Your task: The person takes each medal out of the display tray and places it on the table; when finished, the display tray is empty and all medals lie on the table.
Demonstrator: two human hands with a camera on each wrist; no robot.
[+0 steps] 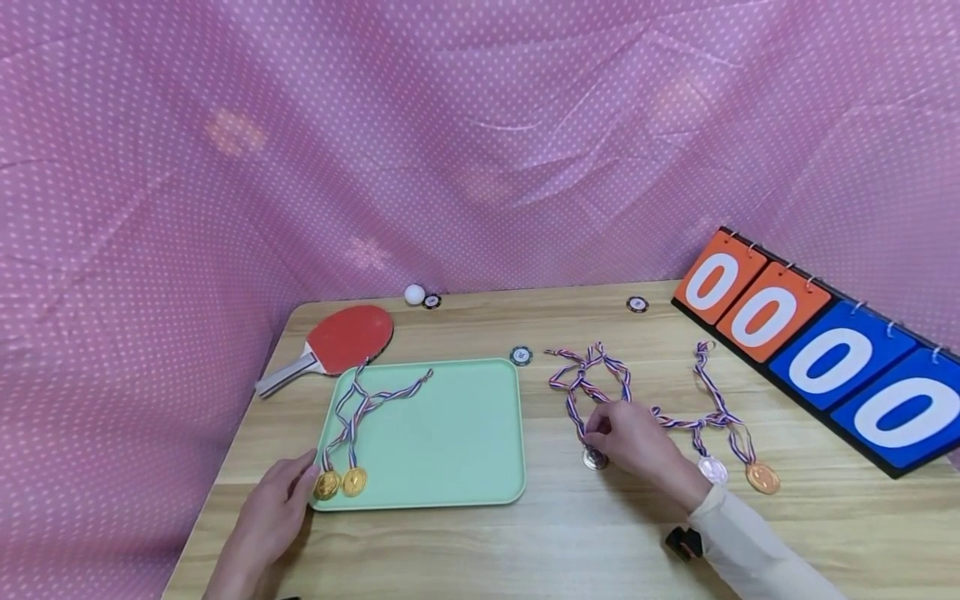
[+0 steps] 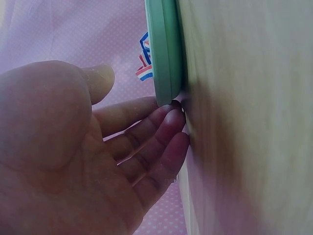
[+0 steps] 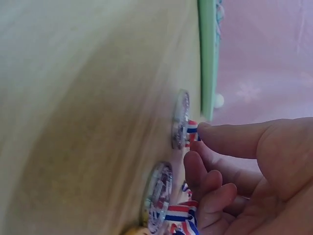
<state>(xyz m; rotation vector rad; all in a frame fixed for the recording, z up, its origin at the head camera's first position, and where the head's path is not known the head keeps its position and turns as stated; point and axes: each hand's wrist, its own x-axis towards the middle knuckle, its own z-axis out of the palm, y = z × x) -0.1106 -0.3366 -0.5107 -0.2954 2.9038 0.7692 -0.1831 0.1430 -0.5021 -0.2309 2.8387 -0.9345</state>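
Observation:
My left hand (image 1: 273, 508) rests at the near left corner of a light green tray (image 1: 442, 450). In the left wrist view its fingertips touch the tray's rim, while the thumb (image 2: 100, 83) stands apart. Two gold medals (image 1: 355, 482) with striped ribbons lie on the tray's left side. Right of the tray, my right hand (image 1: 637, 446) pinches the striped ribbon of a silver medal (image 1: 595, 457) between thumb and forefinger. That medal (image 3: 181, 120) lies low at the table surface. Farther right are another silver medal (image 1: 712, 469) and a bronze-coloured medal (image 1: 763, 477), their ribbons spread behind them.
A red table tennis bat (image 1: 352, 337) lies behind the tray's left corner. A white ball (image 1: 414, 294) and a poker chip (image 1: 432, 302) are at the back edge. Two more chips (image 1: 521, 356) lie farther right. A flip scoreboard (image 1: 821, 350) showing zeros stands at the right.

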